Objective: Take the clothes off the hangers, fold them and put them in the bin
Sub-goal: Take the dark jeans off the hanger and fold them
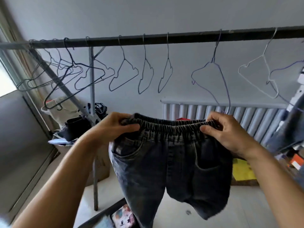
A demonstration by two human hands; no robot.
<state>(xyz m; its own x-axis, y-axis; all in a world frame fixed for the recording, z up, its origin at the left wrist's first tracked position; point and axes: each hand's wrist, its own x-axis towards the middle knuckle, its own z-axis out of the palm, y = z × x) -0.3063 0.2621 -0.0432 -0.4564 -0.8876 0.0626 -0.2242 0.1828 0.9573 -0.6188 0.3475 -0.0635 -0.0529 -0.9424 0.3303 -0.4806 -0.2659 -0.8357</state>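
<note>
Between both raised hands hangs a pair of dark jeans [164, 162], stretched flat. The left hand [113, 127] pinches the left end of the elastic waistband, thumb in front; the right hand [225, 134] pinches the right end likewise. Below them, a printed cover [123, 216] is too blurred to read. Beyond the hands, wire hangers [125, 74] hang on a rail [164, 38].

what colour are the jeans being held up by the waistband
Dark washed grey-black denim jeans, faded in patches; the head view shows them best.
</note>
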